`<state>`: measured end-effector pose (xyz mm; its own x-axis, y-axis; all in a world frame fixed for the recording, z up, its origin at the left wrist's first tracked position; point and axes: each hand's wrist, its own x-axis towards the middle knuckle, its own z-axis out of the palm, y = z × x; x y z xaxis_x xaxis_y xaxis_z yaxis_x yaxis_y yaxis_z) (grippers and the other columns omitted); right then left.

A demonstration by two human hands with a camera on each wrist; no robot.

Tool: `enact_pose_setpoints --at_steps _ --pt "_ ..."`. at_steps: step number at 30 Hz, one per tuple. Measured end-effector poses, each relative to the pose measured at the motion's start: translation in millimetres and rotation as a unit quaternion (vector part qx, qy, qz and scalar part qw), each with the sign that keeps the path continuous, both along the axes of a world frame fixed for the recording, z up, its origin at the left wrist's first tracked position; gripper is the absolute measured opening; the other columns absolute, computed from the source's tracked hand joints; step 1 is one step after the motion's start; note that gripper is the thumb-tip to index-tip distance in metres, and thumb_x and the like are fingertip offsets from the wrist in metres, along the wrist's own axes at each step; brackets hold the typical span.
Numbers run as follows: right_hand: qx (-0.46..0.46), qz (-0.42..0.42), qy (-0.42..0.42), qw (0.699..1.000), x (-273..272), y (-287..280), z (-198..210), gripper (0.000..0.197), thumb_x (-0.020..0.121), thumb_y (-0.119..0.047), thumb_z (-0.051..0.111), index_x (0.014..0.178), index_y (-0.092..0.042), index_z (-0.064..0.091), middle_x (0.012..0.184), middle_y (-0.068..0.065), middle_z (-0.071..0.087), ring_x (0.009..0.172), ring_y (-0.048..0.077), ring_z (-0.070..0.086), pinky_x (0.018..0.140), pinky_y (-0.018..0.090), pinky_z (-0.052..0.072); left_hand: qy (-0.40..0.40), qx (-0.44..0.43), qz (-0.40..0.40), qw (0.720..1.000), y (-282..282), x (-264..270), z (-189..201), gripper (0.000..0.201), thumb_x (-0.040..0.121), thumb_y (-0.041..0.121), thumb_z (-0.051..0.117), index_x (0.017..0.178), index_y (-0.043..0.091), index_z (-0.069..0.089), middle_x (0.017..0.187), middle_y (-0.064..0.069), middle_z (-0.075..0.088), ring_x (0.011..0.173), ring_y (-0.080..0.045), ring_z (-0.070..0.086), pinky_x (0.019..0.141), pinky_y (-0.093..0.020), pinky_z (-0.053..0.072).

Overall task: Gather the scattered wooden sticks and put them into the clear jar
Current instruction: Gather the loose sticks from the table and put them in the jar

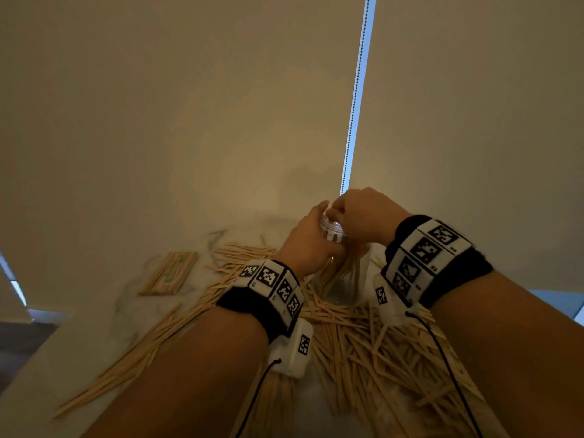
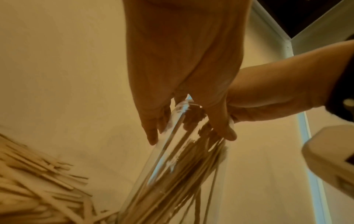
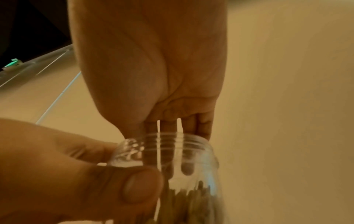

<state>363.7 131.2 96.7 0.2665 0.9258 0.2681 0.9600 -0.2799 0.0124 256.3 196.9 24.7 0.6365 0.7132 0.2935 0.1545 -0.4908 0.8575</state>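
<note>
while the bulk of the thin pale wooden sticks (image 1: 363,339) remains strewn over the white marbled tabletop (image 1: 94,320), i record the tall clear plastic jar (image 1: 343,273) as only partly filled, so i judge the task well short of done. the jar stands near the far middle of the table, in the midst of the scatter, its threaded mouth (image 3: 172,145) uppermost and open, with no lid seen; its long axis runs close to vertical, with a slight lean i cannot rule out. the sticks already inside stand on end, their long axes following the jar wall, tops below the neck, fanning a little. my left hand (image 1: 311,238) is wrapped about the jar's neck and shoulder, thumb pressed on the near wall, steadying it. my right hand (image 1: 366,216) sits over the mouth with its fingers (image 3: 186,168) reaching down inside the neck; whether they pinch any sticks i cannot tell from these views. loose sticks on the table lie flat and point every way, crossing one another; a neat flat raft of sticks (image 1: 169,273) lies apart at the left. remaining work, in my judgement: many more handfuls to collect and stand upright.
</note>
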Motion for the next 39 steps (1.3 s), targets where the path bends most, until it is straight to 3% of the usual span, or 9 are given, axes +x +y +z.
enact_pose_setpoints --at_steps 3,9,15,19,22,25,29,33,39 --pt "0.074 0.004 0.031 0.997 -7.6 -23.8 7.6 0.032 0.1 -0.037 0.045 0.09 -0.018 0.069 0.097 0.008 0.07 0.086 0.024 0.062 0.071 0.03 0.043 0.045 -0.016 0.003 0.999 -7.6 -12.7 1.3 0.112 0.07 0.031 0.089 0.157 0.02 0.02 0.14 0.004 0.053 0.123 -0.013 0.053 0.102 -0.032 0.045" --pt "0.135 -0.014 0.082 0.987 -31.3 -87.5 -2.6 0.039 0.097 -0.037 0.05 0.062 -0.021 0.048 0.062 -0.003 0.049 0.066 0.021 0.054 0.06 0.027 0.035 0.257 0.045 0.053 0.964 -33.1 -67.7 8.8 0.064 0.07 0.056 0.082 0.115 0.012 0.07 0.109 -0.002 0.072 0.1 -0.018 0.066 0.09 -0.036 0.053" --pt "-0.144 -0.064 0.109 0.982 -45.8 -147.0 -35.3 0.036 0.09 -0.049 0.063 0.082 -0.014 0.067 0.085 0.0 0.064 0.085 0.019 0.061 0.072 0.028 0.046 0.437 0.071 0.006 0.897 -75.5 -135.3 15.7 0.046 0.075 0.056 0.079 0.094 0.015 0.076 0.087 -0.001 0.077 0.088 -0.019 0.073 0.081 -0.033 0.059" --pt "-0.286 -0.085 0.087 0.95 -52.7 -187.7 -43.8 0.041 0.084 -0.047 0.07 0.099 -0.009 0.073 0.078 -0.002 0.063 0.066 0.014 0.055 0.058 0.025 0.043 0.543 0.056 -0.033 0.838 -111.1 -175.9 24.4 0.054 0.066 0.059 0.084 0.101 0.02 0.073 0.089 0.004 0.075 0.088 -0.016 0.071 0.076 -0.029 0.06" --pt "-0.352 -0.108 0.069 0.927 -54.0 -211.3 -44.1 0.025 0.078 -0.032 0.074 0.093 -0.011 0.073 0.074 -0.004 0.058 0.059 0.011 0.049 0.053 0.024 0.04 0.607 0.047 -0.05 0.792 -136.3 -201.0 24.3 0.06 0.063 0.057 0.087 0.108 0.02 0.072 0.086 0.006 0.071 0.078 -0.011 0.067 0.066 -0.025 0.057" --pt "-0.405 -0.134 0.03 0.904 -58.8 -226.6 -49.0 0.014 0.07 -0.026 0.074 0.064 -0.017 0.066 0.066 -0.006 0.057 0.061 0.011 0.052 0.06 0.026 0.044 0.641 0.046 -0.068 0.763 -154.2 -217.1 10.9 0.056 0.068 0.052 0.086 0.108 0.016 0.072 0.095 0.001 0.074 0.082 -0.014 0.07 0.076 -0.029 0.06" --pt "-0.422 -0.124 -0.021 0.898 -79.1 -238.7 -60.1 0.027 0.083 -0.011 0.06 0.058 -0.015 0.051 0.059 -0.001 0.047 0.051 0.013 0.042 0.053 0.024 0.04 0.608 0.078 -0.067 0.787 -163.1 -222.9 -3.3 0.037 0.079 0.038 0.082 0.105 0.013 0.073 0.095 -0.003 0.076 0.071 -0.013 0.066 0.072 -0.027 0.055" --pt "-0.37 -0.099 -0.019 0.923 -92.2 -238.4 -60.2 0.023 0.075 -0.007 0.06 0.055 -0.017 0.052 0.06 -0.003 0.052 0.052 0.011 0.048 0.046 0.02 0.04 0.569 0.031 -0.08 0.818 -161.9 -221.7 -5.7 0.017 0.083 0.022 0.08 0.096 0.015 0.072 0.081 0.003 0.07 0.064 -0.009 0.065 0.069 -0.026 0.057" --pt "-0.361 -0.058 -0.009 0.931 -104.9 -230.1 -59.5 0.024 0.081 -0.006 0.061 0.061 -0.016 0.053 0.064 -0.003 0.052 0.056 0.009 0.049 0.048 0.019 0.042 0.5 0.09 -0.047 0.86 -150.1 -208.4 0.5 0.036 0.08 0.024 0.08 0.113 0.028 0.069 0.107 0.007 0.071 0.096 -0.013 0.065 0.085 -0.032 0.055"
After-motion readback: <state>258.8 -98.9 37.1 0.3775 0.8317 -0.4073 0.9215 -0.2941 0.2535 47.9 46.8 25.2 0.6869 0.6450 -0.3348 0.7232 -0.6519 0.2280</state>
